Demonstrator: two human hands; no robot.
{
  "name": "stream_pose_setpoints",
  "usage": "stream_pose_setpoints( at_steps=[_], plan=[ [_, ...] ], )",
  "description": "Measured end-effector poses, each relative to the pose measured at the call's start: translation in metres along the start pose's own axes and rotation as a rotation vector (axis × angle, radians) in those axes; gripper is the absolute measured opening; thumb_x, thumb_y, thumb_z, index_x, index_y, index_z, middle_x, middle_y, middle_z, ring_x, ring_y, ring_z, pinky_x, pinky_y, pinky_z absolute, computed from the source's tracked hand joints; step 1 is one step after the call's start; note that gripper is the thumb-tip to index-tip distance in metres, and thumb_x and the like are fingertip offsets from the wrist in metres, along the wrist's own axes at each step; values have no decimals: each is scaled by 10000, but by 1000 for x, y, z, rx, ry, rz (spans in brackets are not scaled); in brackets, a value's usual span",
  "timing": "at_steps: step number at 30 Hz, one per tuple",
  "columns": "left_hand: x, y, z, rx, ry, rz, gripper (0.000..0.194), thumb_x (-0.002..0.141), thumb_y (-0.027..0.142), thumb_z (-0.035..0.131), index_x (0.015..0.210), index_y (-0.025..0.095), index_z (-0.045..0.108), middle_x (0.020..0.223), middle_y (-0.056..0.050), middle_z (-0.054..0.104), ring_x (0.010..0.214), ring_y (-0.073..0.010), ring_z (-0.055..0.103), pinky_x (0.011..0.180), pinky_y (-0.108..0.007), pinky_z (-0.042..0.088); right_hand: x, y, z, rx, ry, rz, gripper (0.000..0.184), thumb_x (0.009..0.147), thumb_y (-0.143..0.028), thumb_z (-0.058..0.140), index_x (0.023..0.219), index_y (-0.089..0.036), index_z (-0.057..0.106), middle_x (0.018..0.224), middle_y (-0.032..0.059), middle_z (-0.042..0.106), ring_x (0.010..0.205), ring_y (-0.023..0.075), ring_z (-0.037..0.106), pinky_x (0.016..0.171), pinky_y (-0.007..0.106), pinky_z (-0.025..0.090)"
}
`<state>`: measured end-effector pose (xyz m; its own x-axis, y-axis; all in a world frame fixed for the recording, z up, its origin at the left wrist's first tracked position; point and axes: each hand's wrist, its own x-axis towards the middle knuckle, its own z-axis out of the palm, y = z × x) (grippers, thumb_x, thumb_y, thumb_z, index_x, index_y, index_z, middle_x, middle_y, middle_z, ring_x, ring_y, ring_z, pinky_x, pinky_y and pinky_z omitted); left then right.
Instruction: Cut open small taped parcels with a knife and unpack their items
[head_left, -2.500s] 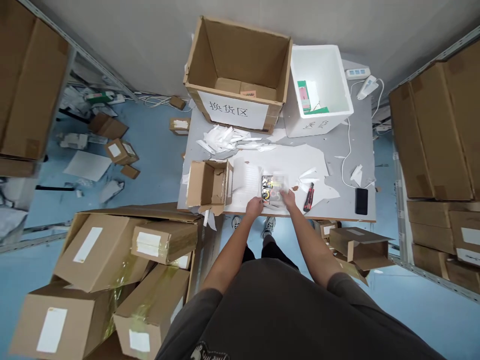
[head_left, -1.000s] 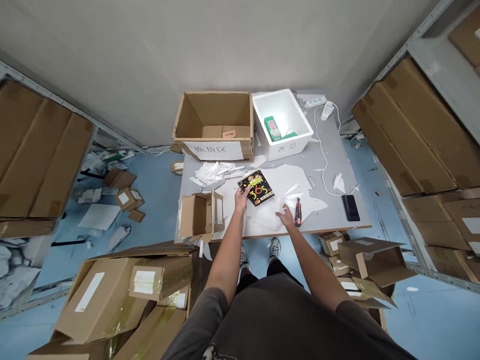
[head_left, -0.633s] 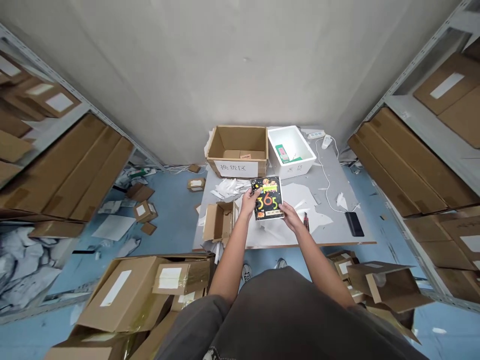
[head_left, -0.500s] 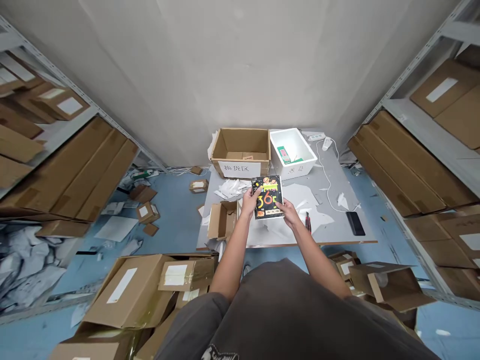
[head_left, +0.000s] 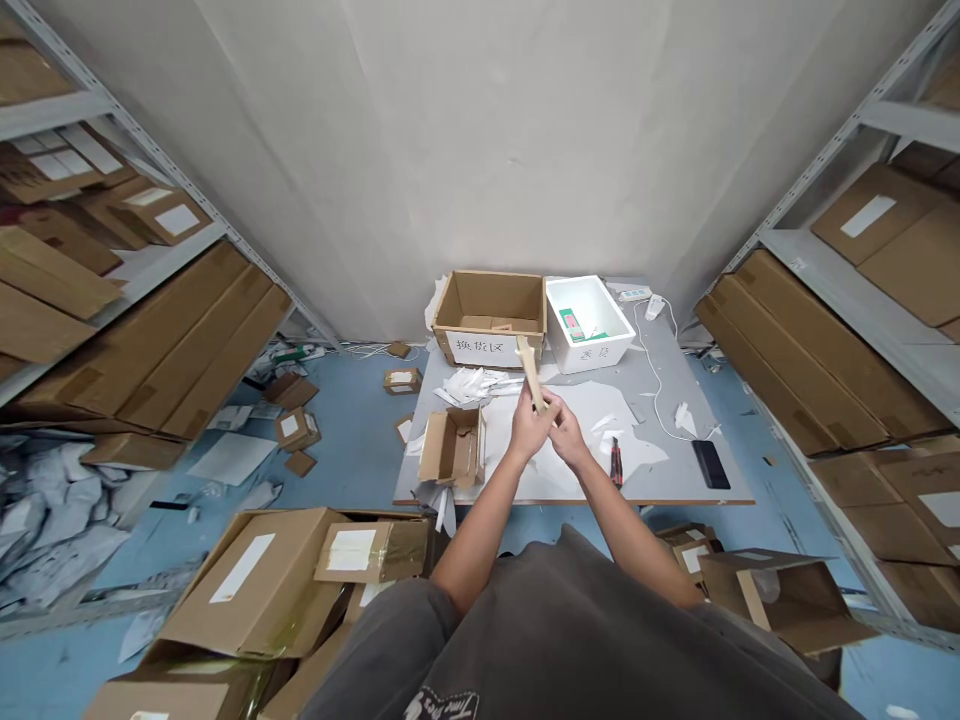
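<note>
The thick small book (head_left: 530,370) is turned edge-on above the table, so its pale page edges face me and its cover is hidden. My left hand (head_left: 531,428) is closed around the book's near end from the left. From the right, my right hand (head_left: 566,434) grips the same end, its fingers close to the left hand's. Below and left of my hands stands an open small cardboard box (head_left: 454,448). A red and black utility knife (head_left: 616,463) lies on the table to the right of my right hand.
On the table (head_left: 660,390) stand a labelled cardboard box (head_left: 487,348) and a white foam box (head_left: 592,355) holding green items. Torn white paper (head_left: 472,384), a phone (head_left: 710,464) and a cable lie there too. Shelves of cartons flank both sides; stacked cartons (head_left: 247,580) stand at lower left.
The book has turned from cover-up, with its 365 showing, to edge-on. My hands have come closer together at its near end. The camera view has shifted slightly.
</note>
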<state>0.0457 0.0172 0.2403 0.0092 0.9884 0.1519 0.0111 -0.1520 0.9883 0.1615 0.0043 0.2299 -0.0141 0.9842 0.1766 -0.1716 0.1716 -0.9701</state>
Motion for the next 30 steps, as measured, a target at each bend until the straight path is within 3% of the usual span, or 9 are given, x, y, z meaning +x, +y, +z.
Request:
stream_pose_setpoints(
  at_steps=[3,5,7,11,18,21,23,26,30],
  plan=[
    [12,1,-18,-168,-33,-113,499,885,582,800,1168,179,725,1065,-86,785,1067,-280,728,969,-402,581,1,-11,-12,-54,-55,-14,520,801,-462,894,1273,-298,749,1568,83,617,1508,308,513,1218,475,460],
    [18,0,-32,-293,-100,-168,519,850,581,832,1143,167,725,1049,-85,795,1038,-278,739,940,-398,588,5,-14,-21,-56,80,10,534,796,-477,890,1279,-302,743,1575,78,613,1510,307,506,1214,486,458],
    [21,-2,-42,-400,-168,-204,558,814,546,866,1198,170,716,1110,-89,800,1069,-285,743,965,-412,582,8,-13,-25,-3,209,69,563,756,-493,912,1251,-292,736,1496,79,675,1442,309,569,1191,492,480],
    [18,-8,-45,-485,-207,-267,642,771,466,894,1312,191,685,1180,-81,795,1095,-290,746,978,-413,571,9,-9,-22,206,175,242,548,679,-496,961,1116,-254,736,1181,68,806,1126,305,742,1045,482,585],
    [16,-10,-44,-337,-193,-186,717,815,483,875,1429,207,628,1328,-115,728,1228,-308,684,1080,-458,530,3,-8,-25,257,222,224,555,611,-458,1002,1021,-259,685,998,20,808,946,258,756,938,432,615],
    [11,-2,-37,-30,64,-40,716,841,461,862,1471,240,605,1402,-138,668,1304,-311,635,1137,-485,502,5,-11,-26,202,274,147,503,651,-452,978,981,-265,648,968,7,792,927,235,742,942,414,607],
    [5,7,-25,157,150,56,632,886,457,823,1454,255,633,1439,-147,646,1369,-328,598,1191,-509,466,6,-16,-23,169,283,97,477,677,-447,964,980,-268,642,979,9,790,959,233,740,978,415,598],
    [-3,20,-2,261,67,136,620,904,495,809,1455,256,654,1565,-156,575,1524,-367,478,1285,-538,364,4,-26,-15,148,207,71,452,720,-450,939,1051,-272,688,1082,35,804,1076,264,741,1046,443,584],
    [-2,29,11,107,47,115,794,873,553,841,1551,243,569,1623,-153,542,1598,-356,405,1315,-501,332,-5,-39,-10,155,7,61,515,772,-469,906,1227,-277,760,1325,72,775,1310,322,681,1160,499,531]
  ],
)
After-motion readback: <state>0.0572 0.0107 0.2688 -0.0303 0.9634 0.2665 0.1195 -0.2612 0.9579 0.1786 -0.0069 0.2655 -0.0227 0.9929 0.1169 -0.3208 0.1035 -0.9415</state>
